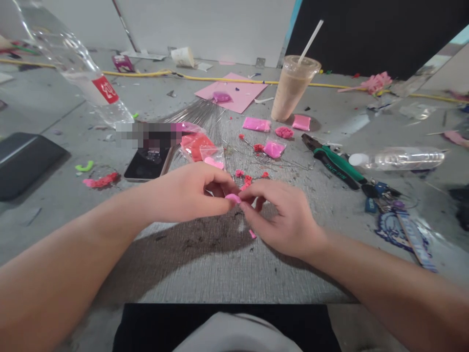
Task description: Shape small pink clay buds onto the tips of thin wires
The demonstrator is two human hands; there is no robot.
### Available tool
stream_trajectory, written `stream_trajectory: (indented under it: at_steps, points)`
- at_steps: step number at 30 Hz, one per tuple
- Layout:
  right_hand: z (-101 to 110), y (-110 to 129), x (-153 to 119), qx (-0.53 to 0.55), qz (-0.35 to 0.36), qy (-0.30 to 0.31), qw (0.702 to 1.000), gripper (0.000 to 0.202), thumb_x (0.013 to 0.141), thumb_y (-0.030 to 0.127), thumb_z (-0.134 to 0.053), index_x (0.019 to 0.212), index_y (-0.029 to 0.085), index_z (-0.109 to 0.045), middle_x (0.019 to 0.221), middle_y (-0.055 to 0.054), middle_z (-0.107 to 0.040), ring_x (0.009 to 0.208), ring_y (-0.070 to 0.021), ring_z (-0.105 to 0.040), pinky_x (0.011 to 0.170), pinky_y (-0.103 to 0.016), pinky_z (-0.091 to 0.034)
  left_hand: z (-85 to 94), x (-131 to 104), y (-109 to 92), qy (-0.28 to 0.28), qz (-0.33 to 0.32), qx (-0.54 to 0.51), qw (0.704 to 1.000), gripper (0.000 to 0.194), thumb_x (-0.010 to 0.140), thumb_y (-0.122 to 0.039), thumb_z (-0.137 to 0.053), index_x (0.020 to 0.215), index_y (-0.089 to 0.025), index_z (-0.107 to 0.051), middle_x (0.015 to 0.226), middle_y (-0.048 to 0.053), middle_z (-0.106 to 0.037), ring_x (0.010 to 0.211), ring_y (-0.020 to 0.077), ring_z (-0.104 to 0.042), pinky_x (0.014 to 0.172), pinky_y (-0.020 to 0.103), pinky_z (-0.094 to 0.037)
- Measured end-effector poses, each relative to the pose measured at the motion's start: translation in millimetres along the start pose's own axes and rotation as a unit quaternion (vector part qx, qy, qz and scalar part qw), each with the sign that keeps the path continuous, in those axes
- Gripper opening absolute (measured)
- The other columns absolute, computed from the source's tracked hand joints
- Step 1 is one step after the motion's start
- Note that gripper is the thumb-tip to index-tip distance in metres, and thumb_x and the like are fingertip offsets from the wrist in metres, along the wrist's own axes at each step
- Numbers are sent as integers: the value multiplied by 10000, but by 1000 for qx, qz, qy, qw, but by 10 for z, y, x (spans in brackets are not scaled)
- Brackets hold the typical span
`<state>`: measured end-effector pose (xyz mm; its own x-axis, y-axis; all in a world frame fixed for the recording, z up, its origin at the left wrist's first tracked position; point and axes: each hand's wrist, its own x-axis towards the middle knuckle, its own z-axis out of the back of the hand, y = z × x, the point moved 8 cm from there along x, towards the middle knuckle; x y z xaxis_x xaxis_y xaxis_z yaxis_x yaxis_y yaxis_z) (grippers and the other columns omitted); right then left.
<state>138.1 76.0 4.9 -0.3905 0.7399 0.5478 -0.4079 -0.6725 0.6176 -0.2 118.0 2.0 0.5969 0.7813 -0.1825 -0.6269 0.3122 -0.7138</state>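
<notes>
A small pink piece of clay (233,198) is pinched between the fingertips of my left hand (198,193), low over the grey table (220,274). My right hand (280,212) comes from the other side, thumb and forefinger pressed together at the right end of the same piece. Just behind the fingertips are small red and pink clay bits (246,181). A tiny pink scrap (252,234) lies below my right fingertips. Behind my left hand lie an open bag with light pink clay (213,163) and a bag of red clay (198,145).
A phone (148,161) and a tall bottle (91,88) stand left. Behind are pink packets (256,124), thin wires (205,113), pink paper (244,90) and an iced drink (294,90). Green-handled pliers (337,165), a lying clear bottle (406,159) and keyrings (401,230) are right.
</notes>
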Motion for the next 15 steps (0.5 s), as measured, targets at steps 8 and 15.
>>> stream_trajectory:
  at_steps: [8, 15]
  points:
    - [-7, 17, -10, -21, 12, 1, 1000, 63, 947, 151, -654, 948, 203, -690, 837, -12, -759, 741, -143, -679, 711, -283, -542, -48, -3, 50, 23, 19, -20, 999, 194, 877, -388, -669, 1001, -292, -784, 837, -22, -747, 685, 151, -653, 548, 228, -442]
    - [17, 23, 9, -18, -10, 21, 1000, 95, 916, 116, -599, 854, 186, -615, 728, 21, -650, 644, -105, -575, 635, -245, -463, -80, 19, 90, 16, 35, -39, 998, 148, 849, -320, -649, 914, -238, -754, 767, -9, -721, 681, 163, -664, 556, 240, -430]
